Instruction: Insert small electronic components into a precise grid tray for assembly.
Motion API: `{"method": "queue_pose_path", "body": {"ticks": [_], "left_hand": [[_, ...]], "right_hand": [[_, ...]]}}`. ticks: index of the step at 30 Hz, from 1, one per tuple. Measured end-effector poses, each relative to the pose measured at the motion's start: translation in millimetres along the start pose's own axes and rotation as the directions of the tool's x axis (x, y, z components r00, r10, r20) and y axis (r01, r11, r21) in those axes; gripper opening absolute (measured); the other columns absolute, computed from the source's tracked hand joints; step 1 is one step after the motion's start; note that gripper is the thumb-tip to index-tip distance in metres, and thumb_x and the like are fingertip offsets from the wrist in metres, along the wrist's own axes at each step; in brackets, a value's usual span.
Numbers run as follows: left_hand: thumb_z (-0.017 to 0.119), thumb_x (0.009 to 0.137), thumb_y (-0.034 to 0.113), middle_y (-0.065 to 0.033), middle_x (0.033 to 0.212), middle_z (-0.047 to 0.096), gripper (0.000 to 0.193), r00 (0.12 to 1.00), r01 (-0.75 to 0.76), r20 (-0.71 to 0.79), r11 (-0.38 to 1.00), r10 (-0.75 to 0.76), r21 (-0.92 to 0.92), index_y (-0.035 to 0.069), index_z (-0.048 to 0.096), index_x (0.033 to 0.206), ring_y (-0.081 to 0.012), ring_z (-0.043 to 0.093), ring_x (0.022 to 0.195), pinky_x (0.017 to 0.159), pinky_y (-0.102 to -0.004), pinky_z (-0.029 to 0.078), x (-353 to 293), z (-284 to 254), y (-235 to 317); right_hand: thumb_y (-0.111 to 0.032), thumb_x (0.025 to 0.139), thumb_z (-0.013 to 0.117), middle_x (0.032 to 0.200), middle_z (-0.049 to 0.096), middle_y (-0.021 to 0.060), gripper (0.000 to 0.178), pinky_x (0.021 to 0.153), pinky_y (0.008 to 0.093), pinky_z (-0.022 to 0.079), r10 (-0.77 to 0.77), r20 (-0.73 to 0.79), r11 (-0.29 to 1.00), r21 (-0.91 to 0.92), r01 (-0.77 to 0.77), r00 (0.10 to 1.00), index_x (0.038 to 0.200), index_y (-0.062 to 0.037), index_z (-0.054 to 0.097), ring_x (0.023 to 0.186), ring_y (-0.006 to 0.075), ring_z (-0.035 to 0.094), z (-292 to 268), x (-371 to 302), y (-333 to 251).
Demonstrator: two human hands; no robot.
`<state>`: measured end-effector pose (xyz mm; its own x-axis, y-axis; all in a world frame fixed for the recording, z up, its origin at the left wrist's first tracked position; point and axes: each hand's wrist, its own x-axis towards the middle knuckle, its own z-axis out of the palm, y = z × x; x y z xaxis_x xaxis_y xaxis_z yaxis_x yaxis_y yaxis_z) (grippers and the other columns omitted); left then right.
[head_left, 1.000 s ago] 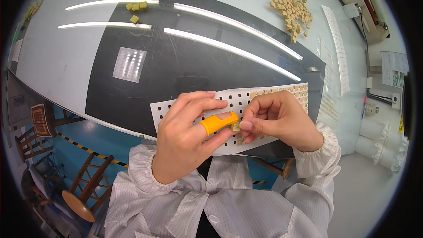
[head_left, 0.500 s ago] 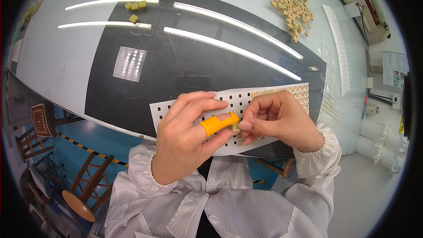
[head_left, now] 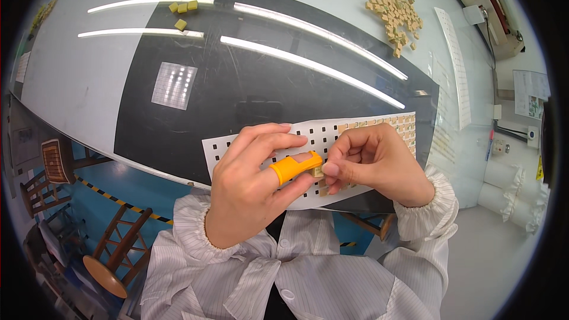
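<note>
An orange finger guard [head_left: 290, 169] covers the index finger of my left hand [head_left: 243, 184]. Between that finger and the thumb I pinch a small tan block [head_left: 318, 173], low over a white sheet [head_left: 210, 148] with rows of black squares. Close against the block's right side, my right hand [head_left: 379, 163] is closed, thumb against bent fingers; whatever they grip is too small or hidden. Tan squares [head_left: 391, 125] fill rows on the sheet's right part, partly covered by my right hand.
The sheet lies on a black mat [head_left: 237, 83] that reflects ceiling lights. A pile of tan blocks [head_left: 394, 15] is at the far right, several yellow cubes [head_left: 182, 8] at the far left. A gridded silver square [head_left: 174, 86] rests on the mat. Stools [head_left: 106, 266] stand below the table's left edge.
Both hands and the block stay almost exactly in place. The sheet's left end appears to have shifted very slightly, within a few pixels.
</note>
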<state>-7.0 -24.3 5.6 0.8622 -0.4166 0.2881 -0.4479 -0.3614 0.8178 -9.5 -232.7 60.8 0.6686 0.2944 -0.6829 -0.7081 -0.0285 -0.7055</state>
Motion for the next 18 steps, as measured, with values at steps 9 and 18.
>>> {"method": "queue_pose_path", "body": {"ticks": [9, 18], "left_hand": [[0.083, 0.064, 0.006, -0.0044, 0.102, 0.069, 0.025, 1.0, -0.008, -0.01, 1.0, 0.008, 0.0, 0.005, 0.076, 0.088, -0.0267, 0.063, 0.105, 0.076, -0.0322, 0.055, 0, 2, 0], [0.083, 0.062, 0.004, -0.0053, 0.101, 0.069, 0.026, 0.998, -0.034, -0.043, 0.999, 0.035, 0.011, 0.003, 0.076, 0.087, -0.0271, 0.064, 0.103, 0.078, -0.0337, 0.056, -1, 4, -2]], "right_hand": [[-0.008, 0.089, 0.07, 0.077, 0.067, 0.0058, 0.015, 0.065, 0.0227, 0.056, -0.081, -0.053, 0.993, -0.087, 0.076, 0.995, 0.083, 0.0, 0.059, 0.071, 0.0092, 0.066, 10, -2, 6], [-0.016, 0.092, 0.069, 0.073, 0.061, 0.0006, 0.021, 0.051, 0.0185, 0.043, -0.077, -0.046, 0.902, -0.429, 0.05, 0.996, 0.086, -0.0004, 0.057, 0.06, 0.0025, 0.053, 10, -7, -5]]}}
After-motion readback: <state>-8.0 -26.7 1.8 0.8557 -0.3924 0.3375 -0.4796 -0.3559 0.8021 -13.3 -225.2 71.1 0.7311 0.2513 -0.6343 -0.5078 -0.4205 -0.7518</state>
